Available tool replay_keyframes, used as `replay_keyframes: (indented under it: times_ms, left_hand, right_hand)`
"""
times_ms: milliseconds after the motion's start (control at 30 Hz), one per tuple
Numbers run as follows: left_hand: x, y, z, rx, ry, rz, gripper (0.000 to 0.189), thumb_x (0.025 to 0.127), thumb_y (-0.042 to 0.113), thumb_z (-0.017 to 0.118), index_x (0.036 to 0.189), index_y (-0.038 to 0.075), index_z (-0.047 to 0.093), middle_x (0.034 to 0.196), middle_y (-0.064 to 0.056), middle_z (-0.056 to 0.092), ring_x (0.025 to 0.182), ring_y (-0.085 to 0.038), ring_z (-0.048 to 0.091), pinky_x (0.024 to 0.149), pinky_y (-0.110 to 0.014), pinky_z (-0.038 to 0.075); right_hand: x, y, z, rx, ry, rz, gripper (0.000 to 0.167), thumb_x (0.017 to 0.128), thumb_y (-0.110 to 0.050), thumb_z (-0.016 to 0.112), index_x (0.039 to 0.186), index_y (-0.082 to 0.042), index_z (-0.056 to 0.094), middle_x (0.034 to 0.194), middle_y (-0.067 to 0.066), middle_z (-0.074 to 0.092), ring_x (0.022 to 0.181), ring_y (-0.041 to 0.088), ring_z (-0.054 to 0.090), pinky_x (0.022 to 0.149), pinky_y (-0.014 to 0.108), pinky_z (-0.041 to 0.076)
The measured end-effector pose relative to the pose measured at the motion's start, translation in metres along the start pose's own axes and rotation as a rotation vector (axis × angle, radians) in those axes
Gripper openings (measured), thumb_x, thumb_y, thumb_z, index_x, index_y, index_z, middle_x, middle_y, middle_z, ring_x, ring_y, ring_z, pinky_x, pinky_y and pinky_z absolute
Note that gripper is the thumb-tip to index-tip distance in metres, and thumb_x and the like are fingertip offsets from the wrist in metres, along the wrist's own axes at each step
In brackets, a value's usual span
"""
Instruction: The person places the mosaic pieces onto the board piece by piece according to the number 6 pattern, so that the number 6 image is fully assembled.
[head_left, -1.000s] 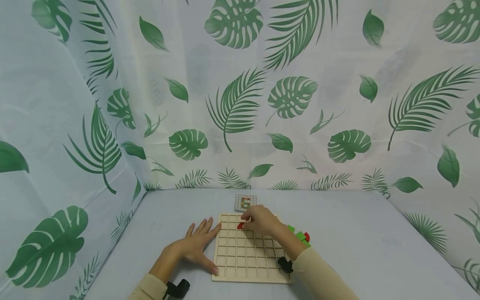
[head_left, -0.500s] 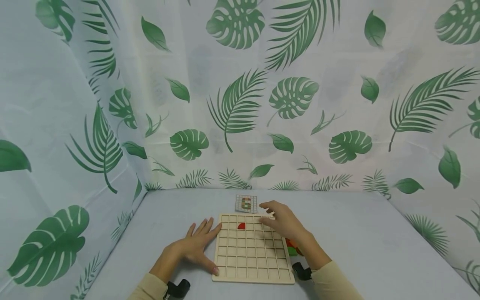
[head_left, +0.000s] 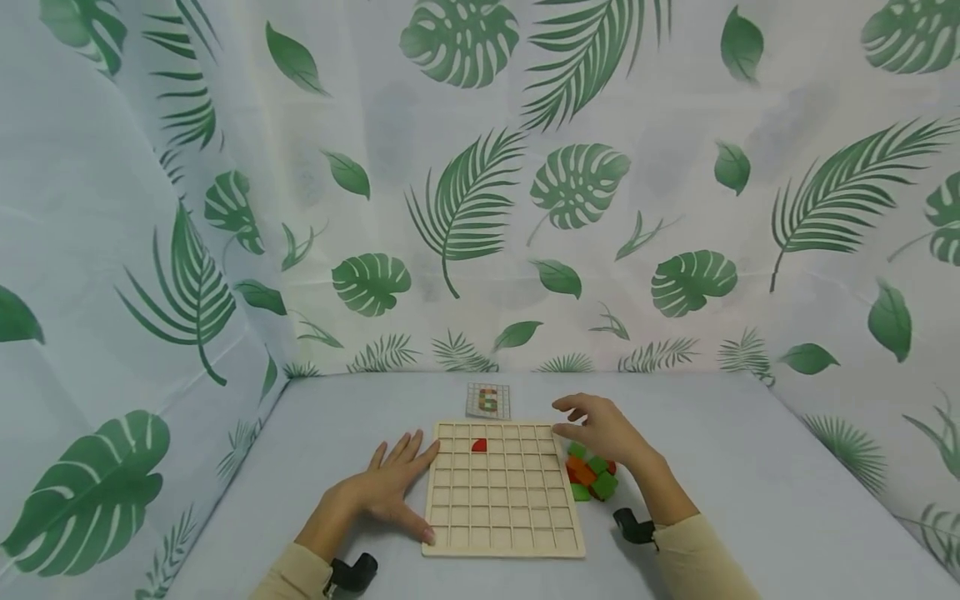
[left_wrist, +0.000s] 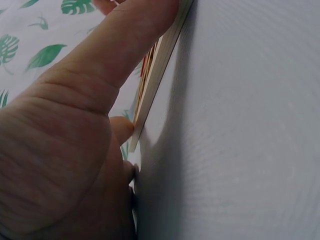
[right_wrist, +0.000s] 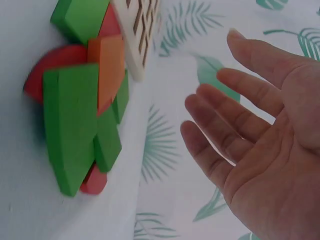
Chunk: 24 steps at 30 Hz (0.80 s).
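Observation:
A wooden grid board (head_left: 501, 500) lies on the table with one red quarter-round piece (head_left: 479, 446) in a cell of its second row from the back. My left hand (head_left: 386, 492) is spread at the board's left side, thumb and index fingertip touching its edge; the left wrist view shows the thumb (left_wrist: 135, 40) against the wooden rim. My right hand (head_left: 600, 429) hovers near the back right corner, holding nothing, its fingers loosely bent. In the right wrist view the right hand (right_wrist: 265, 115) is apart from a pile of green blocks (right_wrist: 72, 120), an orange block (right_wrist: 107, 70) and red blocks (right_wrist: 57, 67).
Behind the board lies a small pattern card (head_left: 487, 402) showing a grid with a coloured figure. The block pile (head_left: 592, 473) sits close against the board's right edge. A leaf-printed cloth wall (head_left: 525, 275) rises behind the table. Black cameras are strapped to both wrists.
My right hand has let go of the red piece, leaving it in the board, and moved right past the board's edge, uncovering the block pile. The left hand stays at the board.

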<state>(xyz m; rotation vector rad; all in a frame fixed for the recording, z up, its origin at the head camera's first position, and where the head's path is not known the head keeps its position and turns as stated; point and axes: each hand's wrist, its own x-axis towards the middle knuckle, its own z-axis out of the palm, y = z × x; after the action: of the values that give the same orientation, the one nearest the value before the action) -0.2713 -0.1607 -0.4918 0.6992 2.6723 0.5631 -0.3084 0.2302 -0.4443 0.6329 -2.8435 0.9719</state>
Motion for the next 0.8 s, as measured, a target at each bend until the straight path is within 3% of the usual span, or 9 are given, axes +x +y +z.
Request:
replay_keyframes:
  times_ms: [133, 300, 433, 667, 800]
  left_hand:
    - [0.000, -0.001, 0.000, 0.005, -0.003, -0.008, 0.139, 0.063, 0.076, 0.086, 0.169, 0.021, 0.014, 0.175, -0.020, -0.001, 0.162, -0.041, -0.004, 0.127, -0.067, -0.006]
    - [0.001, -0.002, -0.001, -0.002, -0.003, 0.015, 0.139, 0.064, 0.076, 0.085, 0.169, 0.021, 0.012, 0.175, -0.021, -0.003, 0.162, -0.042, -0.005, 0.127, -0.068, -0.006]
    - [0.002, 0.001, -0.004, -0.016, 0.014, 0.010, 0.138, 0.064, 0.075, 0.086, 0.169, 0.021, 0.013, 0.175, -0.020, -0.003, 0.162, -0.041, -0.005, 0.127, -0.067, -0.007]
    - [0.001, 0.002, -0.003, -0.022, -0.003, -0.009, 0.138, 0.063, 0.075, 0.086, 0.169, 0.022, 0.014, 0.175, -0.020, -0.002, 0.163, -0.041, -0.005, 0.127, -0.067, -0.007]
    - [0.000, 0.001, -0.001, -0.016, 0.005, -0.005, 0.138, 0.063, 0.075, 0.087, 0.169, 0.022, 0.015, 0.175, -0.020, -0.001, 0.163, -0.041, -0.004, 0.127, -0.067, -0.006]
  right_hand:
    - [-0.001, 0.006, -0.005, 0.003, -0.048, -0.044, 0.034, 0.095, -0.017, 0.077, 0.126, -0.003, 0.072, 0.125, 0.019, 0.072, 0.101, 0.027, 0.069, 0.084, 0.039, 0.061]
    - [-0.004, 0.014, -0.012, 0.035, -0.146, -0.061, 0.028, 0.092, -0.009, 0.078, 0.120, -0.003, 0.075, 0.117, 0.012, 0.075, 0.097, 0.023, 0.065, 0.076, 0.027, 0.057]
    - [-0.006, 0.020, -0.016, 0.067, -0.226, -0.034, 0.026, 0.089, -0.010, 0.081, 0.115, -0.007, 0.078, 0.112, 0.008, 0.076, 0.098, 0.025, 0.065, 0.072, 0.026, 0.057]
    - [-0.012, 0.028, -0.017, 0.094, -0.333, 0.009, 0.026, 0.083, -0.007, 0.085, 0.108, -0.009, 0.080, 0.100, 0.005, 0.073, 0.086, 0.022, 0.061, 0.058, 0.029, 0.057]
    - [-0.015, 0.030, -0.018, 0.084, -0.359, 0.003, 0.026, 0.078, -0.006, 0.089, 0.102, -0.011, 0.081, 0.100, 0.004, 0.074, 0.086, 0.022, 0.061, 0.060, 0.027, 0.055]
